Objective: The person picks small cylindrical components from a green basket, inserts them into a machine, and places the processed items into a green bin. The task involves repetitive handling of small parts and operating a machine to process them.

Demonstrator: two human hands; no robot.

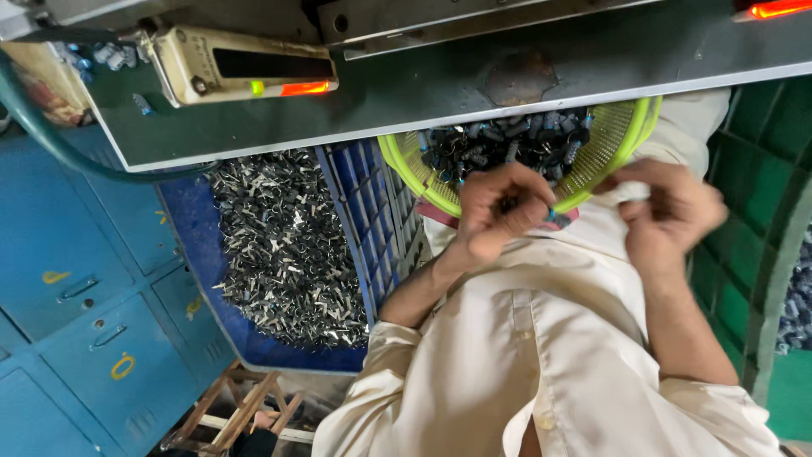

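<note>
Yellow-green plastic forms the one basket (427,182), and its far half is hidden under the grey bench (474,85) at twelve o'clock. Small dark parts (507,144) fill it; they are heaped and too many to count, and their shape is hard to make out.

Two hands are seen. The left hand (499,211) is curled at the basket's near rim, its fingers closed on something small and dark with a bluish bit beside it, though what is pinched cannot be told. The right hand (672,211), at three o'clock from the left, is blurred; its fingers are bent at the basket's right edge and the cream shirt (541,338), and whether anything is held cannot be told.

One blue crate (355,203) lies at nine o'clock from the basket, and a heap of shiny metal pieces (283,245) is held in it, uncounted. Its top edge is cut off by the bench. One cream box (245,68) with a dark window and lit lamps sits on the bench at eleven o'clock. Blue cabinets (76,288) stand at the far left, one green crate (761,169) is cut off at three o'clock, and a wooden frame (241,410) shows at seven o'clock.
</note>
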